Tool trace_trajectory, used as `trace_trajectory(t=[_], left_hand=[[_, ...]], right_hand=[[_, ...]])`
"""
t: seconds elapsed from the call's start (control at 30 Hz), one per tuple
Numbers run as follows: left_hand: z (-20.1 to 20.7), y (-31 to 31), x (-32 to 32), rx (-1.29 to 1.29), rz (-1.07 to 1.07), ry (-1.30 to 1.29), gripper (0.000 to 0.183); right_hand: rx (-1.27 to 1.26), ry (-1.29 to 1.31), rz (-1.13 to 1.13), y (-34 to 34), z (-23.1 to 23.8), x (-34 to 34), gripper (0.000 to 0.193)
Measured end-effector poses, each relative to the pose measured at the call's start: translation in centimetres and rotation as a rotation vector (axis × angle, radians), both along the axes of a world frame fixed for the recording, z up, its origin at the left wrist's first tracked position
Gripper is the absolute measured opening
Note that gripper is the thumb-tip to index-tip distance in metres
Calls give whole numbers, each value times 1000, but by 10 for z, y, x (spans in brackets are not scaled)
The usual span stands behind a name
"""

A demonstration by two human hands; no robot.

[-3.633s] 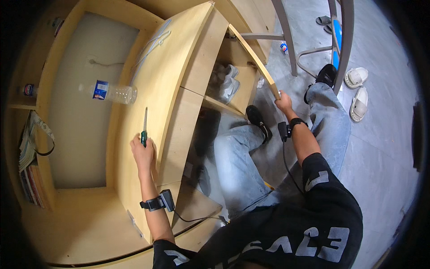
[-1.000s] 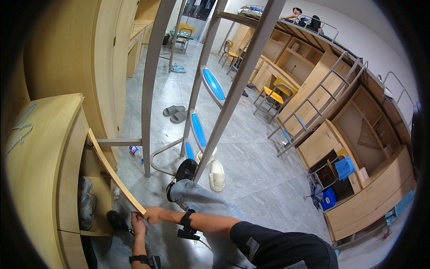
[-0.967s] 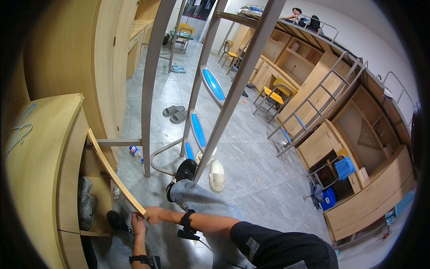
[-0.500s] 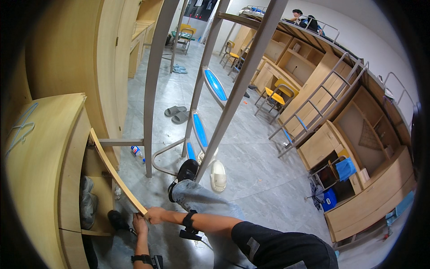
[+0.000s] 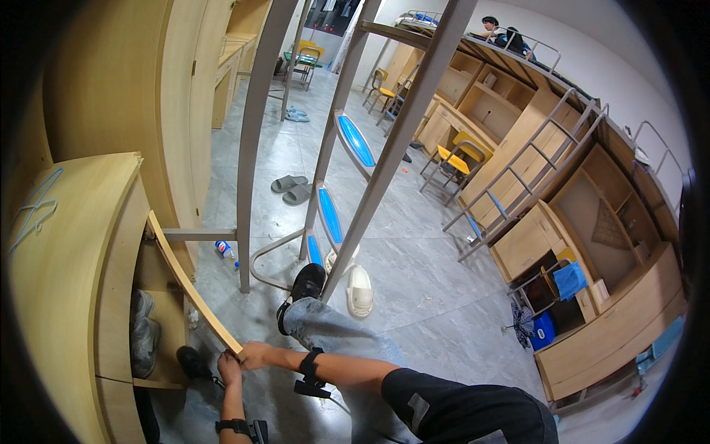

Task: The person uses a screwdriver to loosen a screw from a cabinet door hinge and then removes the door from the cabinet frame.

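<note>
A light wooden cabinet door (image 5: 194, 290) stands swung out from the low cabinet (image 5: 70, 244) on my left. At its free end, my right hand (image 5: 256, 355) is closed around the edge. Just beside it, my left hand (image 5: 230, 367) is closed against the same corner, its fingertips partly hidden. Inside the cabinet, grey shoes (image 5: 146, 339) sit on a shelf. Black straps with small devices circle both of my wrists. My feet in black shoes (image 5: 307, 281) are spread apart, one by the ladder and one near the cabinet.
A metal bunk ladder (image 5: 403, 148) with blue treads rises in front of me. White clogs (image 5: 360, 292), grey slippers (image 5: 291, 189) and a plastic bottle (image 5: 225, 250) lie on the floor. Desks, a yellow chair (image 5: 462, 152) and bunks line the right, with a person (image 5: 510, 37) on an upper bunk.
</note>
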State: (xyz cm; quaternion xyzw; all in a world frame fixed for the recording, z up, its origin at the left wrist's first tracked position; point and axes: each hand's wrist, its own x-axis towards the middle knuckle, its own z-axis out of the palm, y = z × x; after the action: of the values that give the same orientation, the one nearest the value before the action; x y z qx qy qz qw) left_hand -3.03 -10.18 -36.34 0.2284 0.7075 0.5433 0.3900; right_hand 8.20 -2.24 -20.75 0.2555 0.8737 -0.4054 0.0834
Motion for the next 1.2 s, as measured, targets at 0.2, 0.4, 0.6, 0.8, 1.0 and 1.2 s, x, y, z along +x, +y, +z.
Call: trace_trajectory(t=[0.2,0.4,0.6,0.8,1.0,1.2], left_hand=[[57,-5,12,-222,-16,197,33],[25,3,11,-30,31,72,30],[13,5,5,-136,23,46,32],[22,9,7,-228,4,96,39],[-21,4,-2,-168,101,-177,38],[-2,9,5,-40,7,-209,31]], right_hand=[[39,-249,-88,-5,9,-3,52],[92,-89,-107,0,-20,2,48],[81,-37,-127,-1,-25,2,50],[87,1,-116,1,-33,5,52],[73,-74,-114,-5,-19,-2,53],[83,-48,-132,1,-18,4,54]])
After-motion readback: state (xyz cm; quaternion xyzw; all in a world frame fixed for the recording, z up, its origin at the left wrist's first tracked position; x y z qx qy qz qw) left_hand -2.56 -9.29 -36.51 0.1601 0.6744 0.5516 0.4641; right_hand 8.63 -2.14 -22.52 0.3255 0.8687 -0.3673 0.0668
